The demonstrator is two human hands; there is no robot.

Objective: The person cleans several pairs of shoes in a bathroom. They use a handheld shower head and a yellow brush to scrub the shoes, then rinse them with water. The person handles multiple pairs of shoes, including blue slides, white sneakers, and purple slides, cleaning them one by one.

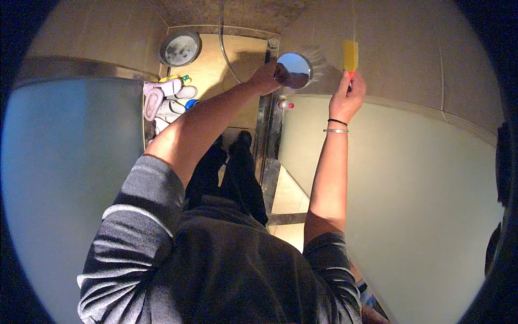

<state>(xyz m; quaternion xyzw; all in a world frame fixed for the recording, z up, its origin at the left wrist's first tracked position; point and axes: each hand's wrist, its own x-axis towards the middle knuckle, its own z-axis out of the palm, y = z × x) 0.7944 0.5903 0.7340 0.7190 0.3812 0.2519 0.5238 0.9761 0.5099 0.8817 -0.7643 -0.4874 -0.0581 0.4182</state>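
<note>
My left hand (267, 79) grips a round, mirror-like shower head (294, 65). From its right side, fine jets of water (319, 60) spread towards the tiled wall (396, 52). A metal shower hose (221, 28) hangs down from the top of the view and passes behind my left forearm. Held upright in my right hand (350, 93) is a brush (350, 56) with a yellow head, pale bristles along its right side and some red near my fingers. The brush is at the tiled wall; whether its bristles touch the wall I cannot tell.
A dark round basin (198, 47) leans in the far left corner. Several slippers and clogs (172, 107) are heaped by the left frosted glass panel (81, 162). A clear bottle with a red cap (285, 105) lies by the right glass panel (404, 182). My feet stand between dark sills.
</note>
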